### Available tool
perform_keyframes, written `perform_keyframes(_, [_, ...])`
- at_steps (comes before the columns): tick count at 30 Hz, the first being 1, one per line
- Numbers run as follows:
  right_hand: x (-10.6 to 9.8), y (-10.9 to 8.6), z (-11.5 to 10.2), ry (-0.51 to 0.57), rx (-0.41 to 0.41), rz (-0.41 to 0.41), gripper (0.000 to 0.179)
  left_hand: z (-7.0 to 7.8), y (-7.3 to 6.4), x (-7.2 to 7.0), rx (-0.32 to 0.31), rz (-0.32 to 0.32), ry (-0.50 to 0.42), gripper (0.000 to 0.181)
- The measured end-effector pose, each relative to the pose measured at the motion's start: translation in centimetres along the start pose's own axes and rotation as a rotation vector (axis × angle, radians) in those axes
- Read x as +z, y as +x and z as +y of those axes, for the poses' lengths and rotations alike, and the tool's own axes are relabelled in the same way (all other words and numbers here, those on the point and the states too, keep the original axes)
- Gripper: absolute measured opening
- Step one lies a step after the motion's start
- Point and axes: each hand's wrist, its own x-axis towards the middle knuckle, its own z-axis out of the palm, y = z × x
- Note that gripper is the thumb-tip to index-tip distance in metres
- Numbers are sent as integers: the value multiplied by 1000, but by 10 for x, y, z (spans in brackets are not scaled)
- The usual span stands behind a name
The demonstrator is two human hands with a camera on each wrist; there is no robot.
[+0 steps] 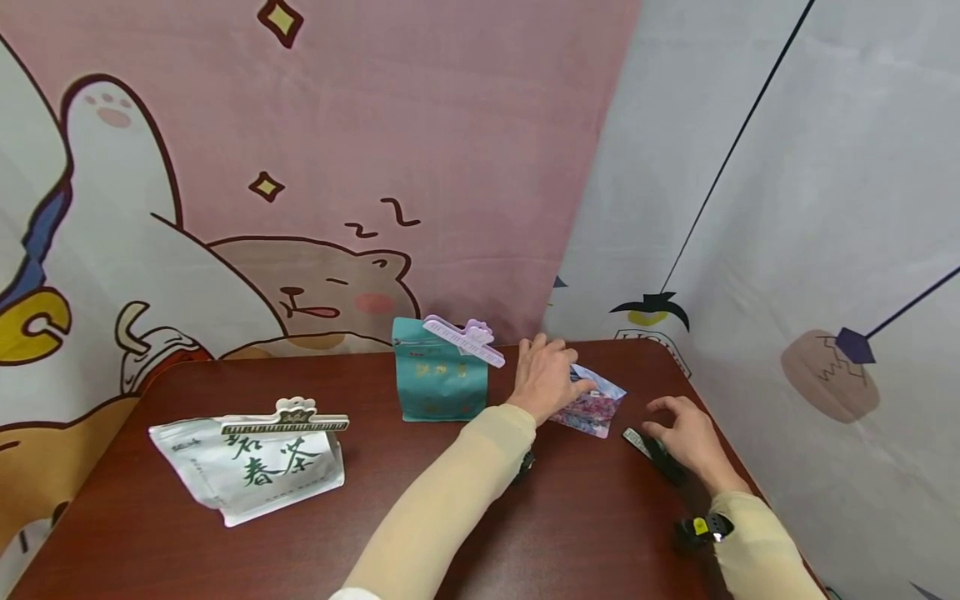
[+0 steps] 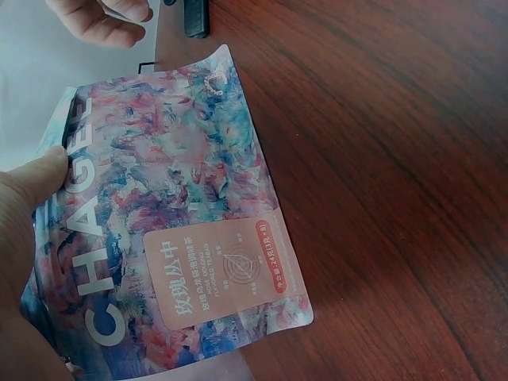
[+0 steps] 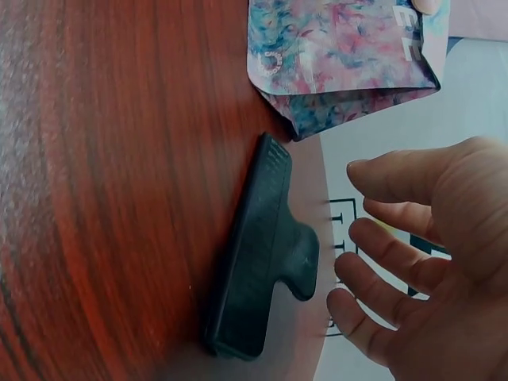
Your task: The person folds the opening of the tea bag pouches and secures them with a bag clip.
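My left hand (image 1: 542,379) grips the top of a pink-and-blue tea pouch (image 1: 591,412) printed CHAGEE. The thumb lies across the front of the pouch in the left wrist view; the other fingers are mostly hidden behind it. A black bag clip (image 3: 258,262) lies on the table to the right of the pouch. Beside that clip, my right hand (image 1: 692,443) hovers with loosely bent fingers and a gap between thumb and forefinger. In the right wrist view its fingers are apart from the clip and hold nothing.
A teal tea pouch (image 1: 441,385) stands at the back with a lilac clip (image 1: 467,340) on its top. On the left lies a white tea pouch (image 1: 277,475), closed by a cream-coloured clip (image 1: 288,419). Patterned cloth walls border the brown table (image 1: 420,483) behind and right.
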Motion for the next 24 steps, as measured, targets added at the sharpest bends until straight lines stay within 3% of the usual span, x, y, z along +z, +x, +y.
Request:
perform_keyframes(16, [-1, -2, 15, -83, 30, -63, 41, 0, 0, 0, -3, -13, 17, 59])
perform_keyframes(24, [-2, -7, 21, -71, 67, -87, 45, 0, 1, 0, -7, -17, 18, 59])
